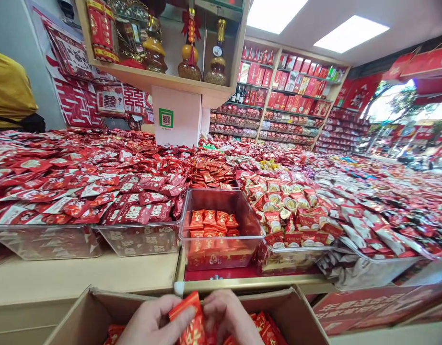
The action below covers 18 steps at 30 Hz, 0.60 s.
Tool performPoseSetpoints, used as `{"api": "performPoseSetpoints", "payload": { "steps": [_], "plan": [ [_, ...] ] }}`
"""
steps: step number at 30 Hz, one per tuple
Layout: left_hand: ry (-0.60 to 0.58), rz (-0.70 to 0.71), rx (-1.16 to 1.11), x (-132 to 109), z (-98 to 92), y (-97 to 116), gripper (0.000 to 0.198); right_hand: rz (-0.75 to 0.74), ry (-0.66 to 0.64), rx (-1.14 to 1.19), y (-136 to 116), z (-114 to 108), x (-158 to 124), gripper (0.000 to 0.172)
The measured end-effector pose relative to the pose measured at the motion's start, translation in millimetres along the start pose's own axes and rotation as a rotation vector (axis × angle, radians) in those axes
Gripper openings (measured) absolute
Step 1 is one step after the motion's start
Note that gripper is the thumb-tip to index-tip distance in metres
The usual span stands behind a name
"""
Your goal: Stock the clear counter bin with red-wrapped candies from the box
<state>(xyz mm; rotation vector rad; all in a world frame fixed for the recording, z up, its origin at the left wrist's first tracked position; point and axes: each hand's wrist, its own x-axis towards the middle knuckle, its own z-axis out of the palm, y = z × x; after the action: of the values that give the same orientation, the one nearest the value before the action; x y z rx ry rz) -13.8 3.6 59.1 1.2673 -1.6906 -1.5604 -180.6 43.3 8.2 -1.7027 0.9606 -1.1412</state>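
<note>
My left hand point(159, 320) is closed on a red candy packet point(192, 320) with gold lettering, its thumb pressed across the front. Close beside it, my right hand point(230, 316) has its fingers curled in against red wrapping, partly hidden by the fingers. Both hands are over an open cardboard box point(102, 306), where more red packets point(266, 330) lie. Just beyond the box stands a clear plastic bin point(224, 256), with similar red packets point(210, 221) set in rows in its front part.
Heaped bins of maroon packets point(149, 199) flank the clear bin on the left, durian candies point(289, 211) on the right. A white box with a QR code point(178, 112) rises behind, below a shelf of bottles point(190, 57). Someone's yellow garment point(8, 91) shows at far left.
</note>
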Motion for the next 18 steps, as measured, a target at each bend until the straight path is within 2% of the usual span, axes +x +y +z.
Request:
{"api": "performPoseSetpoints", "payload": {
  "steps": [3,5,7,8,11,14,16,18],
  "plan": [
    [0.065,-0.068,-0.187,9.0,-1.3,2.1,0.039,-0.415,0.005,-0.551,-13.1,-11.9,3.2,0.042],
    [0.046,-0.125,-0.349,9.5,-2.4,0.2,0.037,-0.641,0.047,-0.82,-24.1,-12.1,8.3,0.03],
    [0.028,-0.188,-0.48,7.3,-3.3,-2.3,0.034,-0.828,0.084,-1.053,-34.4,-8.2,13.2,0.015],
    [0.018,-0.215,-0.532,5.6,-4.0,-3.6,0.033,-0.872,0.077,-1.105,-39.4,-6.1,14.9,0.013],
    [-0.028,-0.235,-0.705,-0.8,-8.8,-7.4,0.036,-0.93,0.026,-1.144,-56.3,-6.8,19.3,0.014],
    [0.008,-0.195,-0.782,-6.5,-18.1,-8.5,0.035,-0.89,0.027,-1.166,-79.5,-24.4,34.7,0.014],
    [0.072,-0.171,-0.734,-7.6,-23.3,-8.5,0.035,-0.801,0.111,-1.258,-94.7,-44.0,58.1,0.011],
    [0.088,-0.154,-0.663,-5.3,-25.1,-10.1,0.038,-0.586,0.167,-1.447,-102.4,-65.7,91.2,0.009]
  ]
}}
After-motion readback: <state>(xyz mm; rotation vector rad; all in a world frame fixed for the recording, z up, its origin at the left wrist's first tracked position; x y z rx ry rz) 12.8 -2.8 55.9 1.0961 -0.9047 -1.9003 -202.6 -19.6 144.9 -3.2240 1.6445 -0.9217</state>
